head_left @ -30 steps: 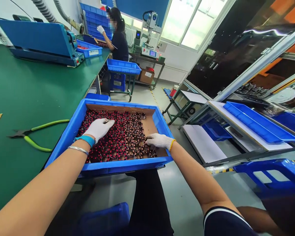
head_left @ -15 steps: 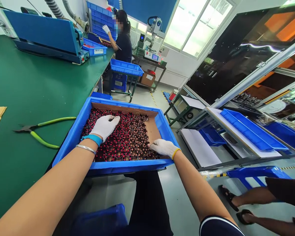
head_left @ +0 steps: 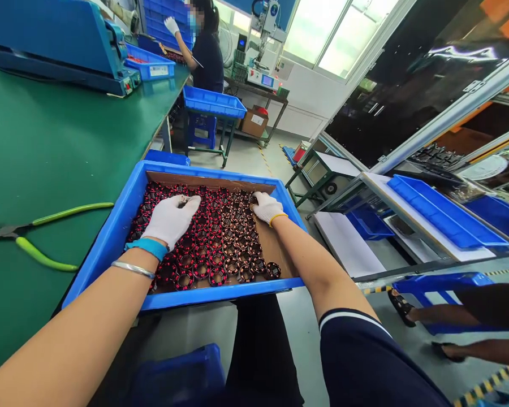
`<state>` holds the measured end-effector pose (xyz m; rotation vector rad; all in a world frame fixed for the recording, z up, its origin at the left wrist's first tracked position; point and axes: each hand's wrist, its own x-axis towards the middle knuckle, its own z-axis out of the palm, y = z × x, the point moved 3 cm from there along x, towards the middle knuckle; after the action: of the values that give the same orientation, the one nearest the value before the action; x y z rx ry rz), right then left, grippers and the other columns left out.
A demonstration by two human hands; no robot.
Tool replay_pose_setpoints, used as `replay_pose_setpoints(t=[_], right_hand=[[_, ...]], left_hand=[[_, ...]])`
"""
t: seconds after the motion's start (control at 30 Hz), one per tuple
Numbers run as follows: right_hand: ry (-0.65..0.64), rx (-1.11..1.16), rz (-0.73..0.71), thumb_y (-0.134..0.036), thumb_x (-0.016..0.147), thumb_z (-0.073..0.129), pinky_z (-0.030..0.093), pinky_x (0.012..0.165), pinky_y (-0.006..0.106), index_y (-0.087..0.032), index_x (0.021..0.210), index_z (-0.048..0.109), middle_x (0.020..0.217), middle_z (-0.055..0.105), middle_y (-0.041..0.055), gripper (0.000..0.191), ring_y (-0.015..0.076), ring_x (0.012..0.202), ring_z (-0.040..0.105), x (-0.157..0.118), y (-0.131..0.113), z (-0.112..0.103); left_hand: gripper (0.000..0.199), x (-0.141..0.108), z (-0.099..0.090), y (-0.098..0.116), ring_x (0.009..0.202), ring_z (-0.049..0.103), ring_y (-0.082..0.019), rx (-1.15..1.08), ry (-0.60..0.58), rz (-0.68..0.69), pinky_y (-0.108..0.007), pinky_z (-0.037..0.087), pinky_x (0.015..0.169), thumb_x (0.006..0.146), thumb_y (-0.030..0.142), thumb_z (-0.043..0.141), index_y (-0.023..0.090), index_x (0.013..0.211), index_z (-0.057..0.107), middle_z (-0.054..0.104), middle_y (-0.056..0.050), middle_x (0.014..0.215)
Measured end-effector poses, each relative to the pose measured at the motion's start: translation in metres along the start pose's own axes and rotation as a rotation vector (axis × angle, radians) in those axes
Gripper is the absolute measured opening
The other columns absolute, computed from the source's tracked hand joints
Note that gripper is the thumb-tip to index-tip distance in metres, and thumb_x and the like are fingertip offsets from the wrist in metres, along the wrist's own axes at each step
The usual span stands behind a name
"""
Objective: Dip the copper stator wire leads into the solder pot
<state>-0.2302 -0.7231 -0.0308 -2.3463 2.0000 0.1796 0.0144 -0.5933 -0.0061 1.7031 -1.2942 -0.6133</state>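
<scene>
A blue plastic tray point(head_left: 237, 291) lined with cardboard holds rows of small ring-shaped motor stators, red-wound stators point(head_left: 201, 268) on the left and copper-wound stators point(head_left: 231, 249) towards the right. Over the red ones, my left hand point(head_left: 172, 219), white-gloved, has thumb and fingers pinched together; a dark bit shows between them, too small to name. My right hand point(head_left: 268, 208), gloved too, reaches to the tray's far right part, its fingers closed round a copper-wound stator at the row's end. One dark stator point(head_left: 273, 271) sits alone near the front right corner.
Green-handled cutting pliers point(head_left: 46, 237) lie spread on the green table point(head_left: 85, 147) at left, near a blue machine point(head_left: 59, 45). A co-worker point(head_left: 206, 51) sits beyond. Shelves with a blue tray point(head_left: 445, 212) stand at right; another person's legs point(head_left: 462, 316) are lower right.
My right hand has moved from the tray's front right to its far right, uncovering the lone stator at the front. My left hand stays pinched over the red stators. The view has shifted slightly.
</scene>
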Motion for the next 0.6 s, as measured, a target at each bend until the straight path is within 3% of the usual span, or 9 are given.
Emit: replay_pose_setpoints(t=[0.13,0.27,0.43,0.6], right_hand=[[-0.067,-0.050,-0.008,-0.040,0.088,0.042,0.047,0.086,0.039,-0.022,0.115,0.060,0.120,0.060,0.0111,0.038,0.0296,0.109,0.057,-0.013,0.008,-0.017],[-0.177,-0.153,-0.024,-0.044,0.082,0.052,0.048,0.079,0.036,-0.020,0.100,0.068,0.104,0.067,0.0122,0.034,0.0294,0.098,0.062,-0.058,0.017,-0.030],[-0.334,-0.165,-0.072,-0.049,0.087,0.041,0.046,0.074,0.034,-0.022,0.095,0.068,0.100,0.068,0.0105,0.039,0.0281,0.095,0.062,-0.120,0.018,-0.015],[-0.368,-0.044,-0.174,-0.048,0.093,0.028,0.045,0.077,0.034,-0.022,0.094,0.066,0.100,0.068,0.0091,0.046,0.0254,0.093,0.063,-0.144,0.023,-0.003]], left_hand=[[0.043,-0.002,0.002,0.002,0.072,0.054,-0.019,-0.018,-0.028,0.016,-0.025,0.042,0.064,0.073,0.053,0.049,0.016,0.081,0.067,0.063,-0.002,0.069],[0.043,-0.005,0.002,0.004,0.072,0.053,-0.019,-0.003,-0.024,0.022,-0.026,0.042,0.064,0.073,0.054,0.049,0.016,0.081,0.066,0.062,-0.003,0.068],[0.041,-0.002,0.004,0.001,0.064,0.049,-0.017,-0.023,-0.039,0.037,-0.026,0.039,0.061,0.074,0.053,0.049,0.015,0.072,0.064,0.056,-0.001,0.058],[0.040,0.004,0.011,-0.002,0.072,0.055,-0.018,-0.048,-0.012,0.069,-0.028,0.044,0.072,0.078,0.050,0.050,0.014,0.074,0.066,0.064,-0.004,0.069]])
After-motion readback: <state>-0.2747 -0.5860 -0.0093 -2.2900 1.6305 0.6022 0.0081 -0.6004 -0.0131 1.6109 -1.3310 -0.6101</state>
